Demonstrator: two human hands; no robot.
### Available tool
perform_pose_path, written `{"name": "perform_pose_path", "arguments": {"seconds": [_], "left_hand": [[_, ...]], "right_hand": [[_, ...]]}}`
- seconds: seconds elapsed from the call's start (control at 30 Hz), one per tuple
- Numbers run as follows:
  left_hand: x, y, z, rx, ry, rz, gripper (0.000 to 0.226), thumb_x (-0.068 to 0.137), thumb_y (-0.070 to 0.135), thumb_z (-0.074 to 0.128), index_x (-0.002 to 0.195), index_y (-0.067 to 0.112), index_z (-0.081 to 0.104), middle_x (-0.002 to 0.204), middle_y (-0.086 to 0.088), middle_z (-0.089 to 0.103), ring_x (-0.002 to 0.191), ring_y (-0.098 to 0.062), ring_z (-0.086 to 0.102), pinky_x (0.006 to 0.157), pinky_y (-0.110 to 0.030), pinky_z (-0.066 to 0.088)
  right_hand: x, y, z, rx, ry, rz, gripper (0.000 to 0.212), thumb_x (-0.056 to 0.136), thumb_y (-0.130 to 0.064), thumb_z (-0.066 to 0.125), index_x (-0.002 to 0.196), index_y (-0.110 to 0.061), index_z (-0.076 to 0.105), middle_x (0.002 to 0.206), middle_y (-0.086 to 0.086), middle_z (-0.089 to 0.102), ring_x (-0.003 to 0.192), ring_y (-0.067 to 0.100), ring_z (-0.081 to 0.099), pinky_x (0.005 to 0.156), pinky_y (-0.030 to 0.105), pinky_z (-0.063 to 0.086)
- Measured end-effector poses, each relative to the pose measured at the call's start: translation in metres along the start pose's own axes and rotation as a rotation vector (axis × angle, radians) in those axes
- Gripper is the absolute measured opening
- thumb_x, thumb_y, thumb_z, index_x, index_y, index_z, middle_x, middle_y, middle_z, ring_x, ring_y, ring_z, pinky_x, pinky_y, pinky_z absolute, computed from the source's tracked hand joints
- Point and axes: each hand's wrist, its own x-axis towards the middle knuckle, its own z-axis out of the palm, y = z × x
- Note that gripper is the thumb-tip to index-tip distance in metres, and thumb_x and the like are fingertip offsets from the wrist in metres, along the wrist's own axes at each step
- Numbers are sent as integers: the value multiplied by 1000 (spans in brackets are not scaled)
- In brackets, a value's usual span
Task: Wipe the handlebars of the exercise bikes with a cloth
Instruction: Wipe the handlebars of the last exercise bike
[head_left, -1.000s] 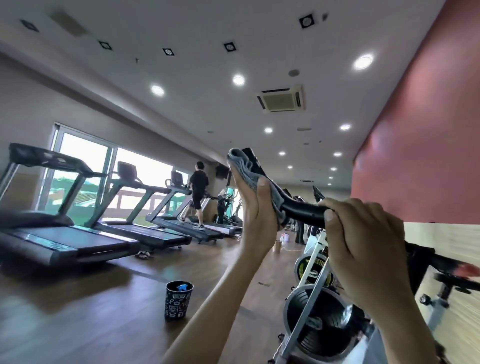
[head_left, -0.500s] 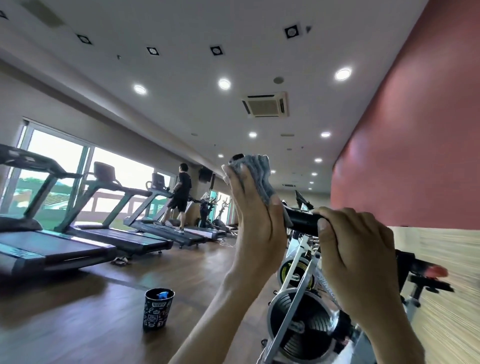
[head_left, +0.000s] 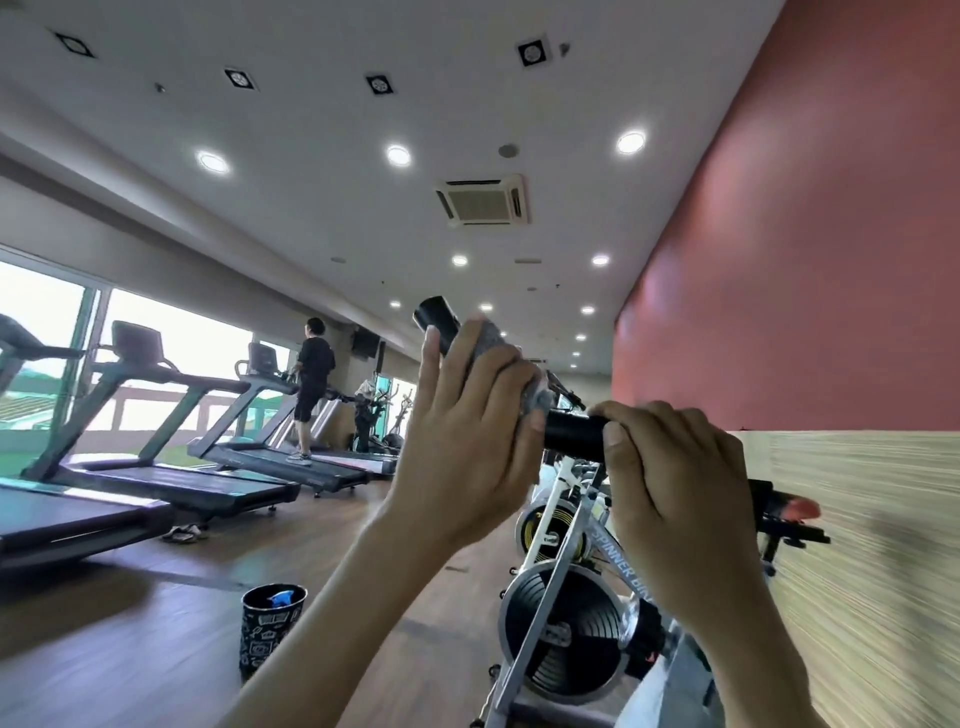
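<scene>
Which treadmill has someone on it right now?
The third treadmill from the left, where a person in black stands on the belt; the two nearer ones carry nobody.

We see a bright, evenly lit room: recessed ceiling downlights (head_left: 398, 155) bloom into soft white discs, and daylight from the windows (head_left: 182, 338) at left is overexposed to near white. The red wall (head_left: 805, 234) carries a faint pale sheen, and the wooden floor (head_left: 130, 639) shows soft reflections with a dim shadow band beside the treadmills (head_left: 244, 483). We note wide-angle bending of straight lines toward the edges, a tilted horizon, horizontal motion smear on the striped wall panel (head_left: 883, 571) at right, and mild softness throughout.
</scene>
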Motion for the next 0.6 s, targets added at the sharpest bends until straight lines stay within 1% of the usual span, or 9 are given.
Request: {"name": "perform_pose_path", "arguments": {"seconds": [0.07, 0.13, 0.23, 0.3, 0.37, 0.47, 0.53, 0.6], "left_hand": [[7, -11, -7, 62, -36, 15, 44, 102, 35, 27, 118, 11, 60, 125, -5, 59, 140, -27, 33, 120, -53, 13], [9, -20, -10, 92, -29, 7, 46, 102, 36, 25, 123, 11, 58, 129, -5, 57, 143, -28, 30, 121, -52, 11], [7, -13, -8, 55, -6, 11, 40, 99, 28, 30, 119, 9, 58, 126, -8, 57, 142, -30, 31, 121, -50, 10], [1, -1, -4, 37, 1, 87, 38, 99, 25, 31, 116, 6, 60, 122, -9, 59, 137, -33, 36, 121, -52, 13], [-5, 1, -1, 37, 15, 155, 40, 101, 27, 28, 120, 6, 57, 123, -10, 59, 136, -33, 37, 120, -52, 14], [-8, -9, 9, 12, 82, 138, 45, 103, 33, 22, 130, 7, 49, 133, -12, 54, 142, -32, 29, 121, -53, 12], [-10, -6, 20, -73, 148, 82, 44, 103, 32, 23, 133, 6, 41, 139, -12, 46, 146, -35, 20, 118, -60, 16], [-15, 3, 33, -133, 216, 52, 41, 103, 32, 24, 134, 8, 36, 141, -9, 38, 146, -39, 14, 115, -65, 15]], "right_hand": [[1, 3, -1, -4, -1, -25, 40, 97, -34, 28, 110, -23, 65, 96, -13, 63, 94, 11, 50, 88, 31, 29], [1, 5, -1, 2, 5, -41, 41, 96, -34, 29, 110, -22, 65, 97, -13, 64, 93, 11, 50, 87, 29, 28], [2, 2, 0, 36, 4, -10, 42, 96, -35, 27, 108, -24, 65, 92, -17, 59, 91, 10, 49, 89, 34, 31], [1, 0, 0, 49, 21, -1, 41, 96, -34, 27, 105, -23, 65, 89, -20, 55, 89, 7, 46, 90, 34, 30], [1, 0, 1, 48, 37, -12, 40, 96, -33, 28, 105, -22, 66, 88, -19, 54, 88, 6, 44, 88, 31, 28], [0, 2, 1, 46, 44, -30, 39, 96, -32, 29, 106, -22, 66, 90, -19, 56, 90, 6, 45, 88, 29, 28], [1, 4, 1, 83, 40, -36, 40, 95, -32, 29, 107, -24, 66, 90, -23, 54, 89, 5, 46, 88, 31, 30], [1, 8, 0, 211, 44, -31, 39, 97, -33, 30, 106, -26, 67, 81, -26, 53, 81, 4, 49, 83, 35, 35]]}}
